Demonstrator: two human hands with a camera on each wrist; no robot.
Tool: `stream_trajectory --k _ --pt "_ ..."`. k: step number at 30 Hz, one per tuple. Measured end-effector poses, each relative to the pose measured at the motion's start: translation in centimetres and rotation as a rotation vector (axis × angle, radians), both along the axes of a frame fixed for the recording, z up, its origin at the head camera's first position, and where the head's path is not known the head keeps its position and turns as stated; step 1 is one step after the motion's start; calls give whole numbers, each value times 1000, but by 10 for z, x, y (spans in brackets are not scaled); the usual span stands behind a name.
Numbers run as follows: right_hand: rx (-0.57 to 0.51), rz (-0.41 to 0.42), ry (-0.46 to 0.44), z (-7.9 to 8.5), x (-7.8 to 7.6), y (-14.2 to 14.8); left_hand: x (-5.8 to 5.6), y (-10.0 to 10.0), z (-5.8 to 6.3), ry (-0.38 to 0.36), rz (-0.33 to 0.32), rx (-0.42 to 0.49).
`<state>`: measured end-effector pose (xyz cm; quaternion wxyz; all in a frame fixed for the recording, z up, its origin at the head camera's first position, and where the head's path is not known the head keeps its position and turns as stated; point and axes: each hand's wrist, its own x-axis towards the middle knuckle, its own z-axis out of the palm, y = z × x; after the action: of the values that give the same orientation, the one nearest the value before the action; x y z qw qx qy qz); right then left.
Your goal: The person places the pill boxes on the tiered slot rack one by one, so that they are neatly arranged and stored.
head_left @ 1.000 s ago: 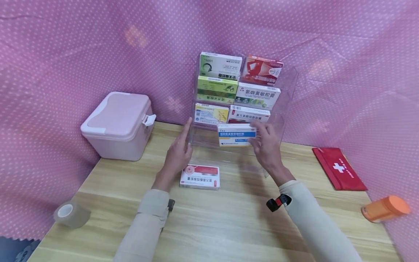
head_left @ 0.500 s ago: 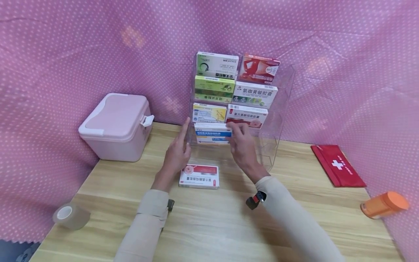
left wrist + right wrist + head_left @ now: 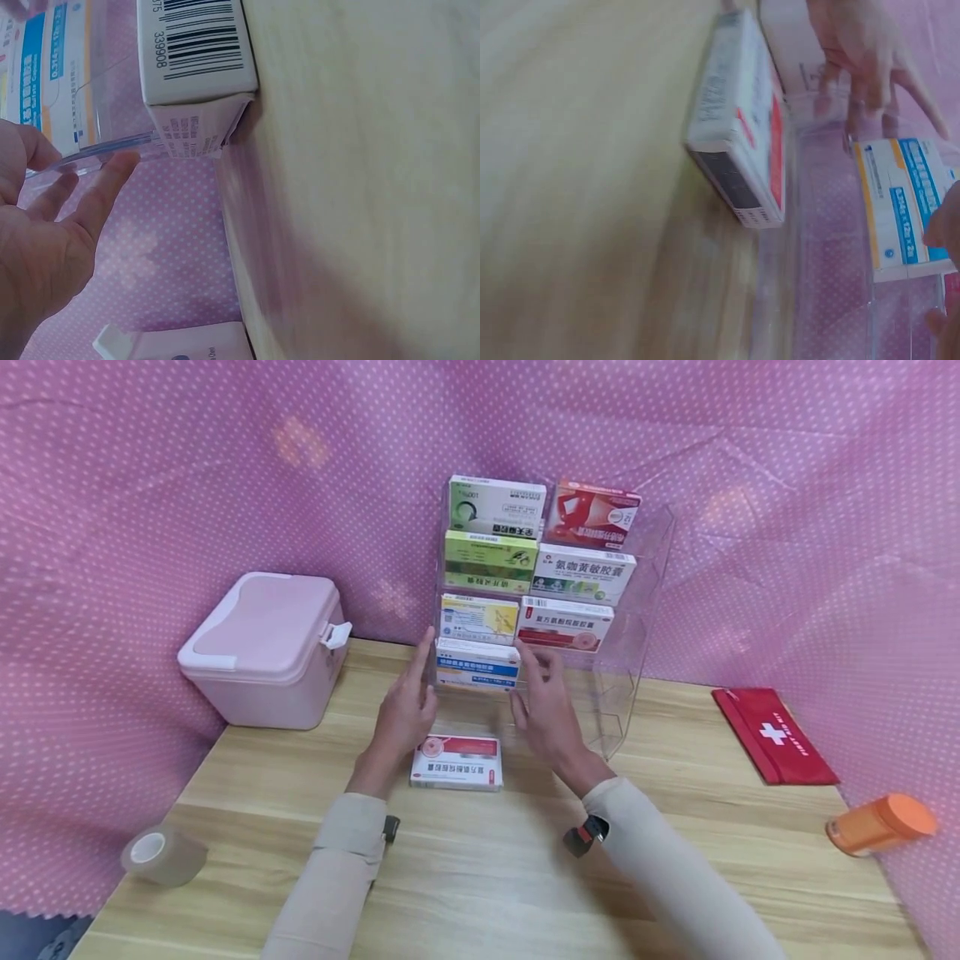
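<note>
A clear tiered display rack (image 3: 630,685) holds several medicine boxes. In its lowest row, at the left, stands a white medicine box with a blue band (image 3: 477,667). At that box's right edge is my right hand (image 3: 551,706), index fingertip by the top corner and thumb apart below. My left hand (image 3: 405,706) rests with extended fingers along the rack's left side; in the left wrist view its fingers (image 3: 112,184) touch the clear edge. A red-and-white medicine box (image 3: 456,764) lies on the table before the rack, and its barcode end (image 3: 199,56) shows close up.
On the wooden table (image 3: 480,877), a pink lidded box (image 3: 262,643) stands left of the rack. A tape roll (image 3: 165,853) sits at the left edge. To the right are a red first aid pouch (image 3: 776,737) and an orange bottle (image 3: 881,825). Pink dotted cloth (image 3: 360,460) hangs behind.
My right hand has carried the blue-banded box leftward into the lowest row's left place, and its thumb has come away from the box. My left hand stays at the rack's side.
</note>
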<state>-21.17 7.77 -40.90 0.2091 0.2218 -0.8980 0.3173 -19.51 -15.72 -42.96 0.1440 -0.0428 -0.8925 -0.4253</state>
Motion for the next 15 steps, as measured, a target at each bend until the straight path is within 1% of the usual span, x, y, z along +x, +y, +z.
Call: stream_trajectory --k 2,4,6,8,11,13,15 --pt "-25 9 38 -3 9 2 0 0 1 -1 -1 -1" --pt "-17 27 62 -8 19 2 0 -1 1 -2 -3 -6" --pt "10 52 24 -13 29 0 0 -1 2 -3 -3 -9" --pt "38 80 -79 -18 39 -4 0 -2 2 -1 -2 -13" --pt "70 79 -262 -25 50 -12 0 -3 2 7 -2 -15" --pt "76 63 -354 -30 55 -14 0 -3 1 10 -7 -15" --pt "84 46 -421 -34 58 -15 0 -3 1 10 -8 -12"
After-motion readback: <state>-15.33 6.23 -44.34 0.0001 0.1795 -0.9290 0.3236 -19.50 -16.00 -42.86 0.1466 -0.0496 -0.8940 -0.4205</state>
